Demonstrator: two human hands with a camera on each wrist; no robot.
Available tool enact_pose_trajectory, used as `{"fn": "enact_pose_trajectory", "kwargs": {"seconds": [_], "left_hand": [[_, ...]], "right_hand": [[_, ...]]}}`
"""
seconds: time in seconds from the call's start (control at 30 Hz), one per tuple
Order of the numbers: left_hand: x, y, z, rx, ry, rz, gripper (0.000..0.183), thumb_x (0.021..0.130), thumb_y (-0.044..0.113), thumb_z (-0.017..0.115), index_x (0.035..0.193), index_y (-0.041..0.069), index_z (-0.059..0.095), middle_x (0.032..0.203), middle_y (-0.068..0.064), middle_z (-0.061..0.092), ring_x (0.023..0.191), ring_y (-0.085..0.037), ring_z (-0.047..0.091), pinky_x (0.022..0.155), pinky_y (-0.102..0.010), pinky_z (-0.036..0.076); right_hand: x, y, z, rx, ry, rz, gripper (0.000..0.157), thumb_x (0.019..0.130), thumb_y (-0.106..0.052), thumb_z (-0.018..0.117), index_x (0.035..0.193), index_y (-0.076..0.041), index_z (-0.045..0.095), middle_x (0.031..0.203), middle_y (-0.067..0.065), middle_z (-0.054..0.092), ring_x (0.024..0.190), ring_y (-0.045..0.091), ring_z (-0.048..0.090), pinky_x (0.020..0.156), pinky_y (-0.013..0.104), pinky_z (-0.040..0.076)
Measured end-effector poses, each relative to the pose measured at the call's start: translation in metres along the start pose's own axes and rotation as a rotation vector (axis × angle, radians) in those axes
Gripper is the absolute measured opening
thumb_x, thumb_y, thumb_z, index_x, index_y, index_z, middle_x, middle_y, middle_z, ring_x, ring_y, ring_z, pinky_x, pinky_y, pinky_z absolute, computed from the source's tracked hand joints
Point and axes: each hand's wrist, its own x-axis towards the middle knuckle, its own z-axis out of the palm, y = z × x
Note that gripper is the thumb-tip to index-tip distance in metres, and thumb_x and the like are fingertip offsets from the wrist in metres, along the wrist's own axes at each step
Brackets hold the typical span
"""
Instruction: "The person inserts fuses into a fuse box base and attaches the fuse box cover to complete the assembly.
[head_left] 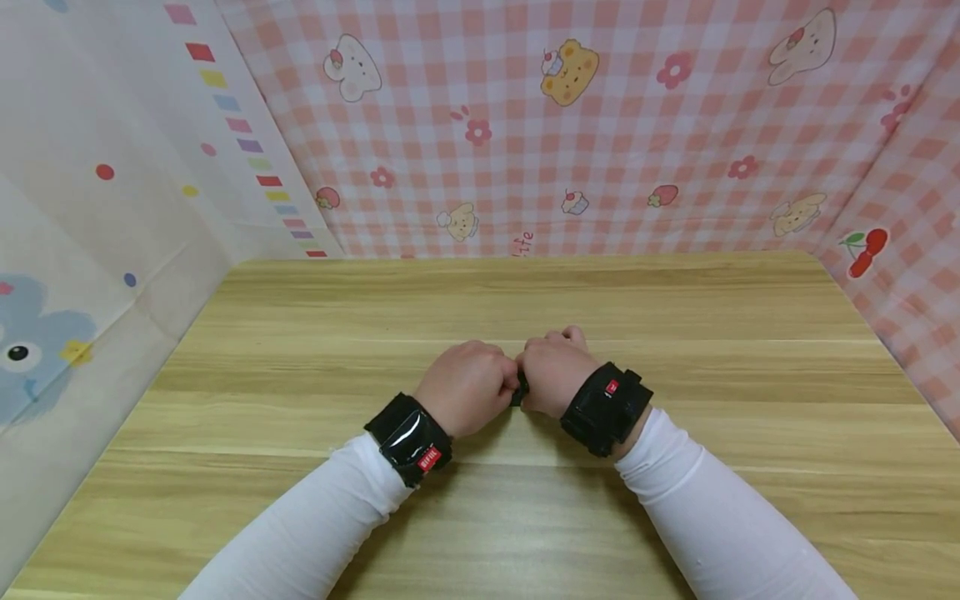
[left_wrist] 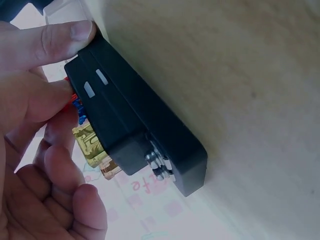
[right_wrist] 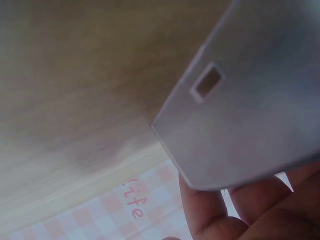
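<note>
My left hand (head_left: 468, 387) pinches a black fuse box (left_wrist: 120, 105), thumb on one end and index finger on the fuse side. Red, blue, yellow (left_wrist: 89, 144) and orange-brown fuses stick out of that side. Metal screw terminals (left_wrist: 157, 162) show at the box's other end. Close beside it, my right hand (head_left: 558, 375) holds a translucent plastic cover (right_wrist: 240, 135) with a small rectangular slot, its fingers behind the edge. Part of a clear piece (left_wrist: 65, 11) shows past the left thumb. In the head view the hands hide most of the box.
Both hands are over a wood-grain table (head_left: 517, 517). A pink checked cloth (head_left: 637, 125) stands behind it, with a white patterned cloth (head_left: 150, 208) at the left. Black bands (head_left: 607, 408) are strapped round both wrists.
</note>
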Motion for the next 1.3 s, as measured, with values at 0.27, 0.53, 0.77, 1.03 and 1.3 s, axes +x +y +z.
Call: {"fn": "enact_pose_trajectory", "kwargs": {"seconds": [0.27,0.53,0.77,1.03,1.3], "left_hand": [[0.0007,0.0008,-0.0007,0.011,-0.030,0.019,0.020,0.082,0.015,0.065,0.063,0.022,0.062,0.063,0.011,0.050,0.061,-0.007,0.044,0.061,-0.027,0.040],[-0.0020,0.0042,-0.0052,0.065,-0.047,0.026,0.017,0.083,0.016,0.065,0.068,0.023,0.067,0.067,0.010,0.052,0.064,-0.008,0.047,0.061,-0.029,0.043],[-0.0040,0.0060,-0.0047,0.090,-0.030,0.012,0.018,0.083,0.017,0.064,0.066,0.024,0.067,0.066,0.009,0.050,0.063,-0.011,0.046,0.059,-0.030,0.043],[-0.0086,0.0044,-0.0039,0.057,-0.018,-0.001,0.014,0.083,0.019,0.065,0.071,0.024,0.069,0.067,0.009,0.050,0.063,-0.011,0.044,0.060,-0.030,0.042],[-0.0093,0.0031,-0.0052,-0.003,-0.033,-0.020,0.009,0.083,0.023,0.067,0.076,0.024,0.072,0.071,0.010,0.053,0.066,-0.008,0.045,0.063,-0.029,0.041]], "right_hand": [[-0.0009,0.0000,-0.0005,0.001,-0.007,0.003,0.019,0.063,-0.028,0.083,0.073,-0.027,0.066,0.077,-0.007,0.054,0.077,0.021,0.044,0.086,0.052,0.026],[-0.0010,0.0003,-0.0019,0.000,0.007,-0.003,0.024,0.062,-0.028,0.082,0.082,-0.027,0.070,0.079,-0.006,0.055,0.077,0.021,0.045,0.086,0.052,0.026],[-0.0009,0.0000,0.0004,0.002,0.007,-0.003,0.024,0.062,-0.029,0.083,0.082,-0.027,0.070,0.079,-0.007,0.055,0.077,0.021,0.045,0.087,0.052,0.026],[-0.0006,-0.0010,0.0007,-0.007,0.003,-0.006,0.024,0.063,-0.031,0.083,0.084,-0.028,0.071,0.080,-0.007,0.056,0.076,0.020,0.045,0.085,0.052,0.026],[-0.0013,-0.0015,0.0000,-0.007,-0.009,0.007,0.029,0.065,-0.031,0.083,0.091,-0.027,0.071,0.082,-0.007,0.056,0.078,0.019,0.044,0.087,0.051,0.025]]}}
